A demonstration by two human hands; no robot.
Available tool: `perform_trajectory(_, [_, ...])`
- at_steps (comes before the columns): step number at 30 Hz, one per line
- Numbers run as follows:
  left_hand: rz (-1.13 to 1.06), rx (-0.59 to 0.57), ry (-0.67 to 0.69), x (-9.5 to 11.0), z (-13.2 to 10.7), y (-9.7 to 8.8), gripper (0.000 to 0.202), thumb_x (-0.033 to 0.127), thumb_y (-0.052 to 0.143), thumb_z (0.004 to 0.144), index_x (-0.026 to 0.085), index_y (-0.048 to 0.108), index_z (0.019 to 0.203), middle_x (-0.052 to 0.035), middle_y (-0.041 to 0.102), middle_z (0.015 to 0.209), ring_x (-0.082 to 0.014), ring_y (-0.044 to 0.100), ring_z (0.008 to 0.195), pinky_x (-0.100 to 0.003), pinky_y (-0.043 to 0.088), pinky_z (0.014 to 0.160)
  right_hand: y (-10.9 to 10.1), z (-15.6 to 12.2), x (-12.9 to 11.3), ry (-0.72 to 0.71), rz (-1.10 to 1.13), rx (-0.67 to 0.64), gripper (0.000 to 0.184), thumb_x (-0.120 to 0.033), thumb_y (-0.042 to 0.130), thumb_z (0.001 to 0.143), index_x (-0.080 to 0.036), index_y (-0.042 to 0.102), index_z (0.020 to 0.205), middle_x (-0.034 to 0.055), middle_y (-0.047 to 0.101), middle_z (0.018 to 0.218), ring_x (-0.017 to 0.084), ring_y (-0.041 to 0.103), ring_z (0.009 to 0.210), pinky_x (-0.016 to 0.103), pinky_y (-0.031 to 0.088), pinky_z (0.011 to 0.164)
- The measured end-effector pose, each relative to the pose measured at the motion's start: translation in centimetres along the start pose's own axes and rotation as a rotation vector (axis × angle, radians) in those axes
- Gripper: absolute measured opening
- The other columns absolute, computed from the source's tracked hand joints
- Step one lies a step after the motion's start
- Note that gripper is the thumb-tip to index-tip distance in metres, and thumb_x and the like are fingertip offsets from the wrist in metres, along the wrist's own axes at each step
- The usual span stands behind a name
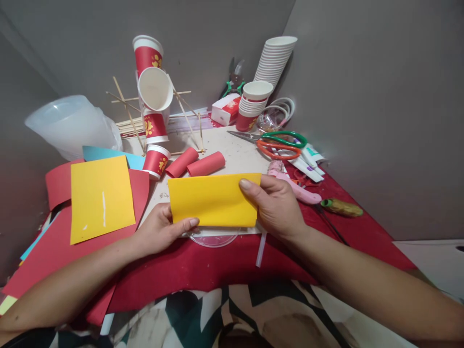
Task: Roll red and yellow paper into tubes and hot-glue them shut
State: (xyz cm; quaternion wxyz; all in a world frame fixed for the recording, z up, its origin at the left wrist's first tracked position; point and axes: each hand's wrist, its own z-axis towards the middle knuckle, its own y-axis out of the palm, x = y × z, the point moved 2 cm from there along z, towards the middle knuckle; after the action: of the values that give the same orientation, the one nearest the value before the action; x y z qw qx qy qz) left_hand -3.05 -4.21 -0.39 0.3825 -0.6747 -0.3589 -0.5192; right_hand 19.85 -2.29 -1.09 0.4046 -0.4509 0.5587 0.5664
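A rectangular piece of yellow paper (213, 200) is held up between my hands, above the front of the pale board (232, 145). My left hand (163, 227) pinches its lower left corner, thumb in front and fingers behind. At the upper right, my right hand (277, 203) grips it the same way. Just behind the paper lie two rolled red paper tubes (206, 164). Below its lower edge shows part of a clear round lid (213, 238). A translucent glue stick (260, 250) sticks out under my right hand.
Paper cups joined with sticks (155, 89) stand at the back. Another yellow sheet (103, 200) lies on red paper (90, 241) at left. Scissors (279, 145), a pink glue gun (300, 191), a screwdriver (342, 208) and stacked cups (253, 106) are at right. A plastic container (72, 125) stands back left.
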Motion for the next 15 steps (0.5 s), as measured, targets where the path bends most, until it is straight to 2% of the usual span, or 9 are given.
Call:
perform_trajectory(6, [-0.007, -0.016, 0.003, -0.5, 0.0, 0.1, 0.023, 0.036, 0.07, 0.084, 0.013, 0.072, 0.08, -0.0066, 0.074, 0.075, -0.0153, 0.065, 0.067, -0.024, 0.054, 0.063, 0.1, -0.4, 0.1, -0.034, -0.035, 0.04, 0.029, -0.054, 0.073, 0.077, -0.026, 0.075, 0.083, 0.0031, 0.075, 0.082, 0.023, 0.071, 0.073, 0.034, 0.057, 0.062])
perform_trajectory(11, [-0.061, -0.03, 0.017, -0.1, 0.1, 0.3, 0.021, 0.033, 0.073, 0.082, 0.016, 0.075, 0.093, -0.0068, 0.076, 0.094, -0.0178, 0.069, 0.082, -0.025, 0.056, 0.074, 0.1, -0.6, 0.2, -0.095, -0.107, 0.068, 0.033, -0.054, 0.07, 0.079, -0.023, 0.069, 0.07, 0.0017, 0.068, 0.069, 0.016, 0.063, 0.06, 0.028, 0.051, 0.053])
perform_trajectory(13, [-0.103, 0.004, 0.008, 0.3, 0.2, 0.2, 0.023, 0.035, 0.074, 0.081, 0.017, 0.075, 0.097, -0.006, 0.076, 0.095, -0.0189, 0.07, 0.086, -0.026, 0.056, 0.076, 0.1, -0.7, 0.1, -0.133, -0.154, 0.071, 0.035, -0.054, 0.069, 0.08, -0.021, 0.067, 0.068, 0.0013, 0.064, 0.066, 0.015, 0.059, 0.058, 0.026, 0.048, 0.051])
perform_trajectory(15, [-0.14, 0.09, 0.008, 0.7, 0.3, 0.0, 0.025, 0.039, 0.073, 0.081, 0.018, 0.075, 0.095, -0.005, 0.076, 0.088, -0.0186, 0.069, 0.082, -0.025, 0.057, 0.073, 0.3, -0.8, 0.0, -0.175, -0.193, 0.046, 0.035, -0.052, 0.068, 0.082, -0.02, 0.066, 0.068, 0.0009, 0.061, 0.065, 0.013, 0.056, 0.057, 0.024, 0.046, 0.05])
